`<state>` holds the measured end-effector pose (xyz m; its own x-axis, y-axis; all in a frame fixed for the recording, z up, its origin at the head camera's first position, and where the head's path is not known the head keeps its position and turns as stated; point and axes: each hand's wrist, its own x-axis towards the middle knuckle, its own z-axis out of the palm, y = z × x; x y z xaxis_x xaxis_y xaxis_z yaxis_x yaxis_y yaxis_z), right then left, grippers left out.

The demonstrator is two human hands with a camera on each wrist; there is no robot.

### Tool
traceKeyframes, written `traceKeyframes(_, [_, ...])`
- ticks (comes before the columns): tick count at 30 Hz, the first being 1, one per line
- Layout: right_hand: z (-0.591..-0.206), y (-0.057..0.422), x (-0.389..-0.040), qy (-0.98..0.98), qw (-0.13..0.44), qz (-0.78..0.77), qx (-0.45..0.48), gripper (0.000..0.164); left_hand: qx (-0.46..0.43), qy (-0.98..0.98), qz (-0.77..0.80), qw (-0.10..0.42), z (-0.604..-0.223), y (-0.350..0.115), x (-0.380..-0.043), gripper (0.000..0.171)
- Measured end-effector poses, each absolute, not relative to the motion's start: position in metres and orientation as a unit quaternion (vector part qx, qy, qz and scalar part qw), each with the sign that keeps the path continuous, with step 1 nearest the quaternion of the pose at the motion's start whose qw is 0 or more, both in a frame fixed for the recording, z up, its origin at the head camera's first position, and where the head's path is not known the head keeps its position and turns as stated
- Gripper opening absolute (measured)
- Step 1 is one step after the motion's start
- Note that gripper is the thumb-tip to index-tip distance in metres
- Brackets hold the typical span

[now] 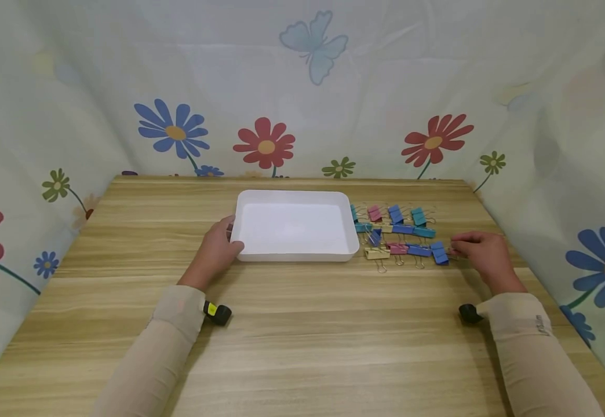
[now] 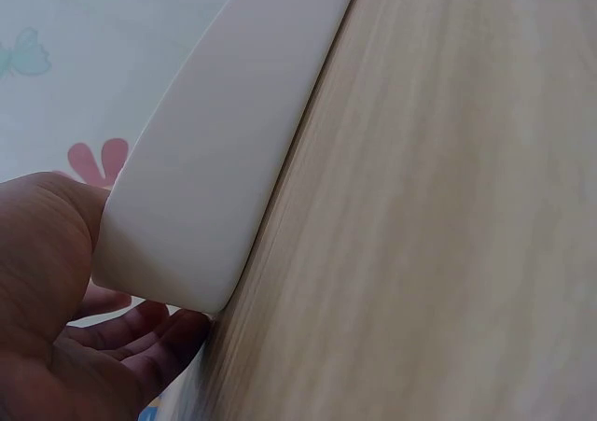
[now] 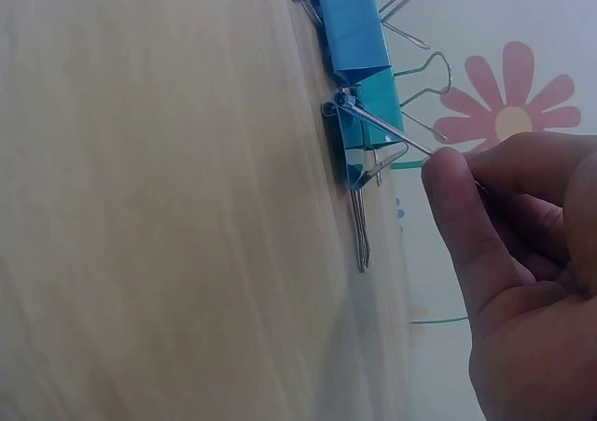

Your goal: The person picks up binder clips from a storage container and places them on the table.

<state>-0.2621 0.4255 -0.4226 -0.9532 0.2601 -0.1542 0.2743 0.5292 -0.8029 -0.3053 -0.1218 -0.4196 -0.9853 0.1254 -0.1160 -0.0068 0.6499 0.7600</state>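
A white rectangular tray [image 1: 294,257] lies on the table, and my left hand [image 1: 214,249] grips its left end. In the left wrist view the thumb rests along the tray wall [image 2: 201,150] while the other fingers curl round the end near the tabletop. My right hand [image 1: 485,258] pinches a wire handle of a blue binder clip [image 1: 439,253] between thumb and forefinger. The right wrist view shows that silver handle [image 3: 392,127] running from the clip to the fingertips [image 3: 452,174]. This clip sits at the right end of the front row.
Several more binder clips stand or lie in rows right of the tray, among them a yellow clip [image 1: 377,253], a pink clip [image 1: 397,248] and a teal clip [image 1: 419,216]. Behind the wooden table [image 1: 308,336] hangs a flowered cloth [image 1: 219,58].
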Motion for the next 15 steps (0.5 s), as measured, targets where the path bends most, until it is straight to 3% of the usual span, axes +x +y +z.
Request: traceKeyframes(15, [-0.4254,0.4245,-0.2608,0.889,-0.003,-0.436,0.138,0.048,0.024,0.899,0.427,0.095,-0.4286,-0.1256,-0.3064,0.07])
